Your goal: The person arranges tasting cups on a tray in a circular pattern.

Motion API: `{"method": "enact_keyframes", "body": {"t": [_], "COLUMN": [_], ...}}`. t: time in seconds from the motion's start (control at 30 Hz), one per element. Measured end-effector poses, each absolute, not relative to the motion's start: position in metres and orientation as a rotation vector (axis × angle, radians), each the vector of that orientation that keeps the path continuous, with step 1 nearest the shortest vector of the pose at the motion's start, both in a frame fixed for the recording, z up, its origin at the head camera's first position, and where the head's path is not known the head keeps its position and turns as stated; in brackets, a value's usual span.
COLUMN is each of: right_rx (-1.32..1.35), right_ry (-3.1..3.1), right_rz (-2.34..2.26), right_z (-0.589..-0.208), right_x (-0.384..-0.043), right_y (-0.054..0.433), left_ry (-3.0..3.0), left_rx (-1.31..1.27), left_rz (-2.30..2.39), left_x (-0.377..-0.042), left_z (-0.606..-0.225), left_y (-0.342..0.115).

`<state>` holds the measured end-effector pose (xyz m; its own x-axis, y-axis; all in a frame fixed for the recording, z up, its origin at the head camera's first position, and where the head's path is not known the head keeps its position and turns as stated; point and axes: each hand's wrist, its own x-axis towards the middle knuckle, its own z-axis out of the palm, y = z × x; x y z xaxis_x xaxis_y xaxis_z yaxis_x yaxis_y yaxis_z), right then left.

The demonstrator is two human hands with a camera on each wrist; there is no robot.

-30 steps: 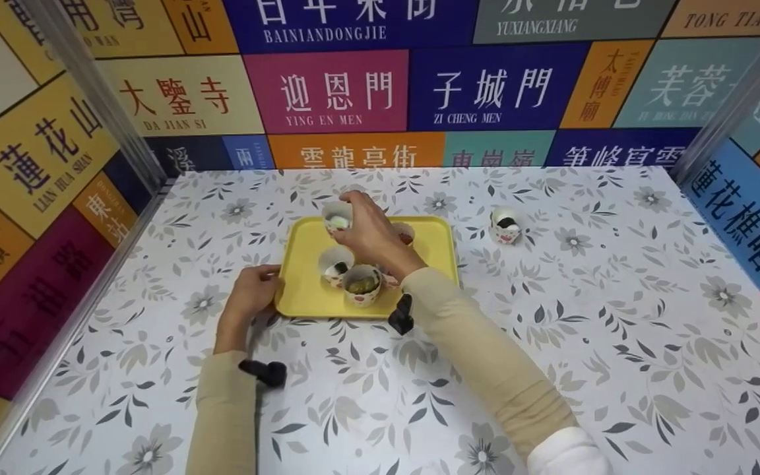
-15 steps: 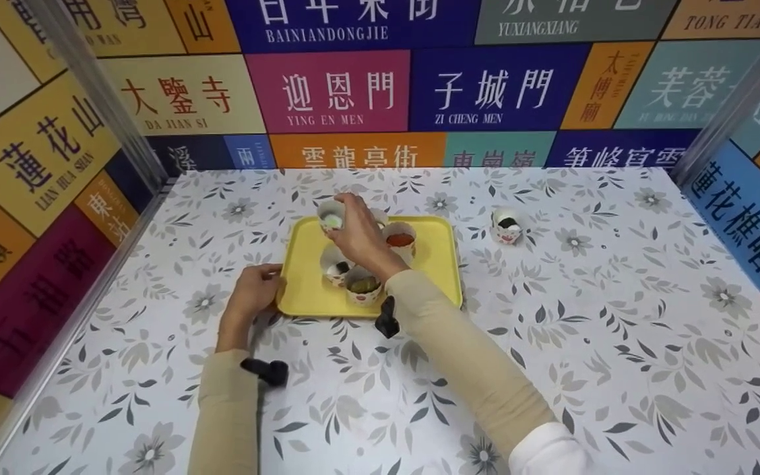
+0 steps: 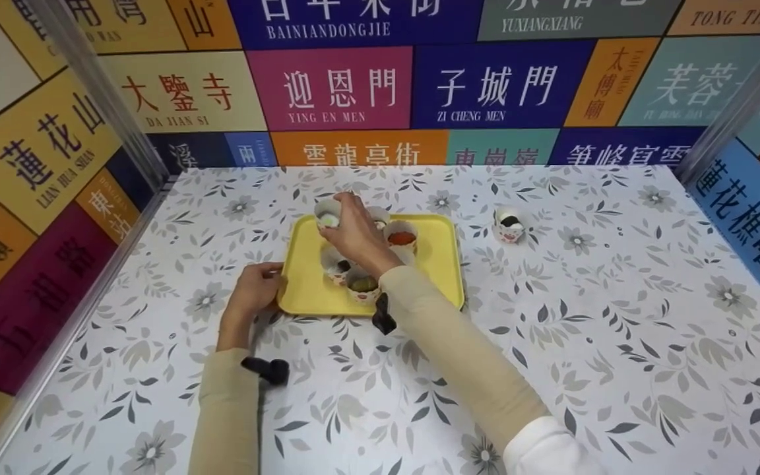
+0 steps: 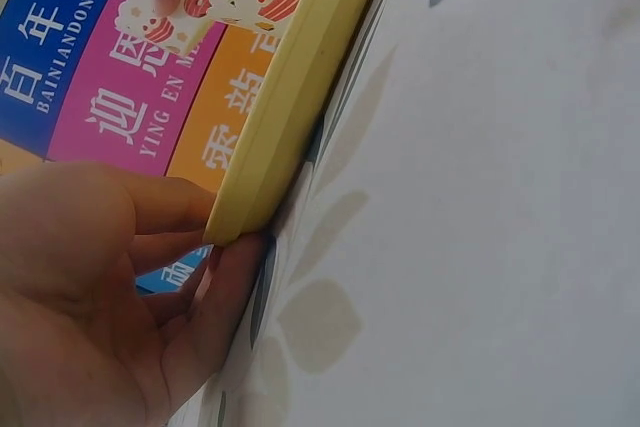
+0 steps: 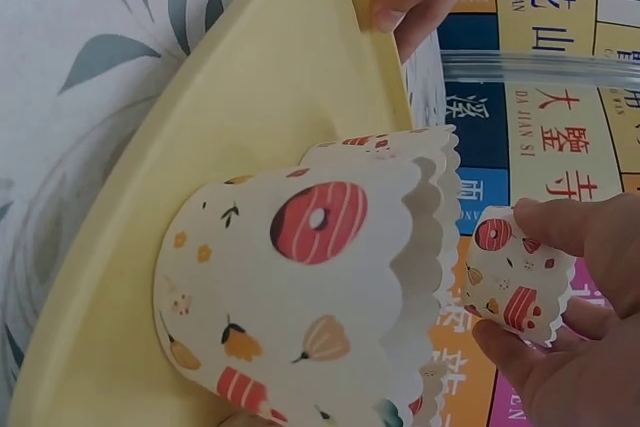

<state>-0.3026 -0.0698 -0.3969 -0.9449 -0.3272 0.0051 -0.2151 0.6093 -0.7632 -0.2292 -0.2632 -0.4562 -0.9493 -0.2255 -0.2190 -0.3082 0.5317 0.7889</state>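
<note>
My right hand (image 3: 359, 234) pinches a small paper baking cup (image 3: 327, 212) by its sides, over the back left corner of a yellow tray (image 3: 304, 297). Something pale green shows inside it; in the right wrist view the held cup (image 5: 515, 269) is printed with cakes and donuts. My left hand (image 3: 253, 290) grips the tray's left rim, and the left wrist view has its fingers on both faces of the rim (image 4: 265, 172). Among the cups standing on the tray are one with red filling (image 3: 402, 240), one with green pieces (image 3: 362, 286) and one with dark and white pieces (image 3: 335, 270).
Another patterned cup (image 3: 508, 227) with black and white contents stands on the table, right of the tray. A pale cup (image 3: 379, 216) is partly hidden behind my right hand. Colourful sign-covered walls (image 3: 330, 92) close off the back and sides of the flowered tabletop (image 3: 617, 316).
My right hand has shifted slightly left with the cup, baring the red-filled cup and the pale one behind the hand. My left hand keeps its grip on the tray's rim.
</note>
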Motion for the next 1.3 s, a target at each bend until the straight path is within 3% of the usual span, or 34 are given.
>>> {"method": "enact_keyframes", "body": {"t": [0.63, 1.3], "right_rx": [-0.393, -0.529], "right_ry": [2.738, 2.724], "right_rz": [-1.04, -0.95], "right_z": [-0.408, -0.405], "right_x": [-0.306, -0.303], "right_y": [-0.078, -0.066], "left_ry": [2.632, 2.573], "left_rx": [-0.462, -0.5], "left_rz": [1.416, 1.468], "left_x": [-0.231, -0.23], "left_z": [-0.456, -0.456], "left_y": [-0.264, -0.264]}}
